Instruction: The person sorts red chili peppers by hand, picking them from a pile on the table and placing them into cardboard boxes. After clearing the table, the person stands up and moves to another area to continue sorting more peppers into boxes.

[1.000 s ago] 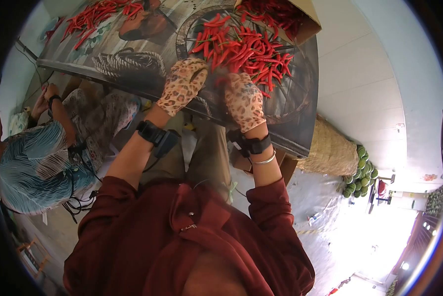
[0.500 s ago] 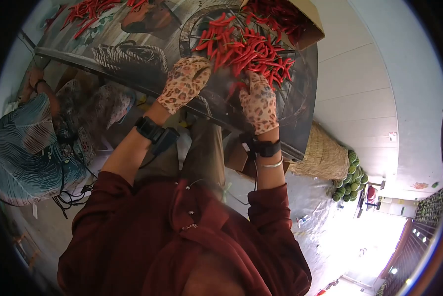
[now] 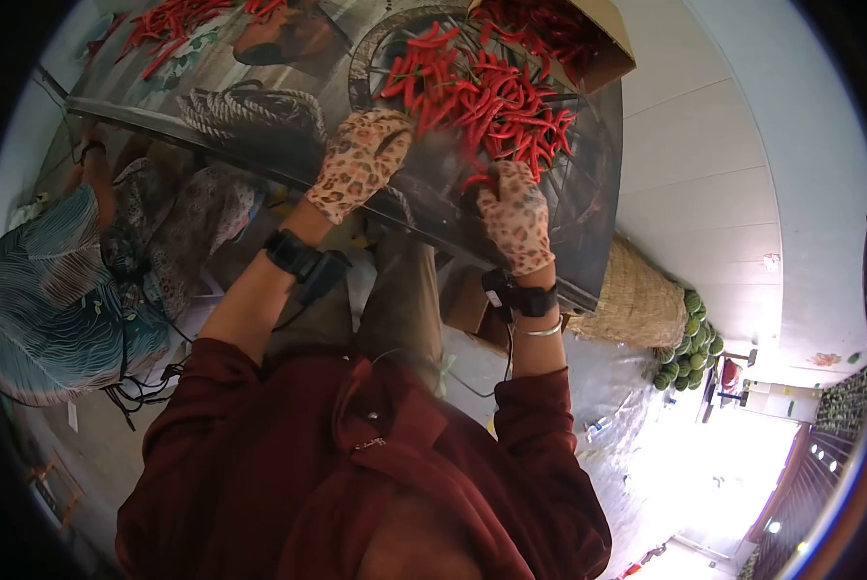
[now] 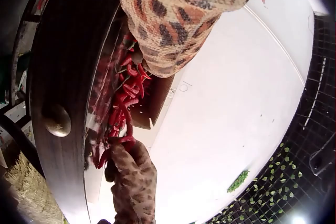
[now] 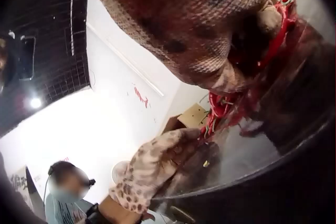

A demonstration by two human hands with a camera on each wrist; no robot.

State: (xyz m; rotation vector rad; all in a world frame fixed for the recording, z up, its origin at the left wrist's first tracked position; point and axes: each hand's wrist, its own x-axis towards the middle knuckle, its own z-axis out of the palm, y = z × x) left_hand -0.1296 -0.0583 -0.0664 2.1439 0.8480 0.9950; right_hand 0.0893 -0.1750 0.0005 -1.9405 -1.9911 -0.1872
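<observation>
A heap of red chilies (image 3: 491, 101) lies on the dark table (image 3: 588, 193). My right hand (image 3: 519, 217), in a leopard-print glove, is at the near side of the heap and pinches a red chili (image 3: 475, 181) sticking out leftward from its fingertips. In the right wrist view that chili (image 5: 281, 37) shows beside the gloved fingers. My left hand (image 3: 366, 159), gloved alike, stays at the heap's left near corner with its fingers bent. Its fingertips overlap chilies in the right wrist view, and I cannot tell whether they hold any.
A cardboard box (image 3: 603, 43) with more chilies lies on its side behind the heap. Further chilies (image 3: 168, 29) are at the table's far left. A person in a patterned teal top (image 3: 47, 300) sits at left. A woven sack (image 3: 636, 300) and watermelons (image 3: 690, 348) stand on the right.
My right hand has moved right along the heap, then slightly back toward me with a chili at its fingertips. My left hand has stayed nearly in place.
</observation>
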